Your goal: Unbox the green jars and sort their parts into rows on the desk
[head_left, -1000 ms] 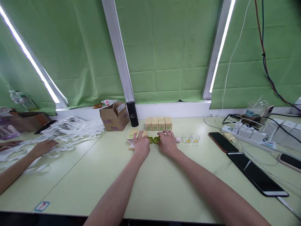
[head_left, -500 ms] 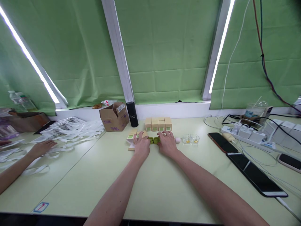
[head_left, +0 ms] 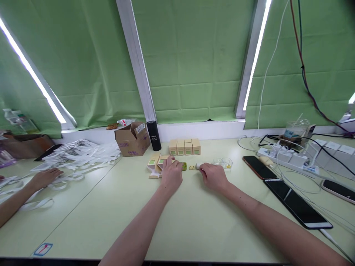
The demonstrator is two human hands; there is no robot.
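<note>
My left hand [head_left: 172, 173] curls over a small olive-green box [head_left: 184, 166], whose right end shows past the fingers; the rest is hidden. Just right of it lie a few tiny yellow pieces [head_left: 192, 167] on the table. My right hand [head_left: 214, 176] pinches a small pale, whitish object [head_left: 198, 166] beside those pieces; its kind is unclear. Behind the right hand stands a clear two-cup container [head_left: 227, 163] with a bit of yellow inside. Left of my left hand are opened cardboard boxes [head_left: 153, 165] with green labels.
Several small kraft boxes [head_left: 184, 147] stand in a row at the back. A carton [head_left: 132, 140] and a black bottle [head_left: 154, 136] are behind left. Another person's hand [head_left: 46, 178] touches white straps [head_left: 80, 153]. Phones [head_left: 298, 203] and a cable-filled power strip [head_left: 288, 159] lie right.
My right hand has moved off the green box to the right and now pinches the pale object. Yellow pieces have come into view. My left hand stays at the green box.
</note>
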